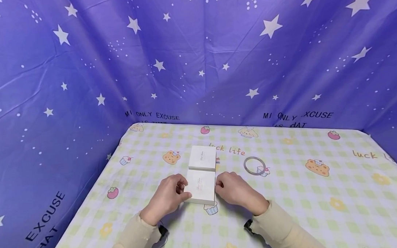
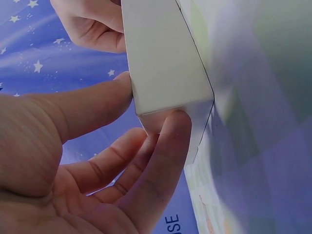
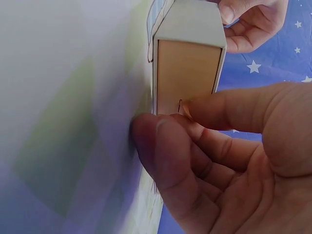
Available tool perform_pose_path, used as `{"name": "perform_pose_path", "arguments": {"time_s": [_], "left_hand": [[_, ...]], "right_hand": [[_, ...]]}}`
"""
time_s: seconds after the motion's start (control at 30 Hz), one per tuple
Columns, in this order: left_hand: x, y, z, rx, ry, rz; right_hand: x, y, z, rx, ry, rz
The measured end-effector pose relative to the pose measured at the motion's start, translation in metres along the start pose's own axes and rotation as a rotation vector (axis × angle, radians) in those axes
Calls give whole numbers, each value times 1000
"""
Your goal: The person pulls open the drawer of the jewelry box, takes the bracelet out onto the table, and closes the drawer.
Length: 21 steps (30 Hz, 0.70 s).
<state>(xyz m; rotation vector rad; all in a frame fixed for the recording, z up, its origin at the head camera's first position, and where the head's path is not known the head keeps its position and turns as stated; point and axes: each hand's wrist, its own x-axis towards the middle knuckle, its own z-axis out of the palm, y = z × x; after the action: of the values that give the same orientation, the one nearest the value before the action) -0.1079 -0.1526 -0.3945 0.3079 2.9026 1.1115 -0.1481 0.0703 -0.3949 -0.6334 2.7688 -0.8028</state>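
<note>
Two white boxes with small printed lettering lie end to end on the table. The near box (image 1: pixel 200 186) sits between both hands. My left hand (image 1: pixel 168 194) holds its left end, with the thumb on the top edge and fingers against the end face, as the left wrist view shows. At the right side is my right hand (image 1: pixel 235 190). The right wrist view shows the near box's tan drawer front (image 3: pixel 187 68) inside a white sleeve. There, my right thumb and fingers pinch a small pull tab (image 3: pixel 185 111) by a slit, mostly hidden by the fingertips.
Beyond the near box lies the far box (image 1: pixel 202 156), with a short ribbon (image 1: pixel 217 160) at its right side. A grey bangle (image 1: pixel 244 166) rests to the right. A checked, cartoon-printed cloth (image 1: pixel 319 207) covers the table; a purple star-patterned curtain (image 1: pixel 197 84) hangs behind.
</note>
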Motion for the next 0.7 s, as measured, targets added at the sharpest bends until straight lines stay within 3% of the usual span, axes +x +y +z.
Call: {"name": "perform_pose_path", "arguments": {"time_s": [0.7], "left_hand": [[0, 0, 0, -22, -7, -5]], "right_hand": [[0, 2, 0, -13, 0, 20]]}}
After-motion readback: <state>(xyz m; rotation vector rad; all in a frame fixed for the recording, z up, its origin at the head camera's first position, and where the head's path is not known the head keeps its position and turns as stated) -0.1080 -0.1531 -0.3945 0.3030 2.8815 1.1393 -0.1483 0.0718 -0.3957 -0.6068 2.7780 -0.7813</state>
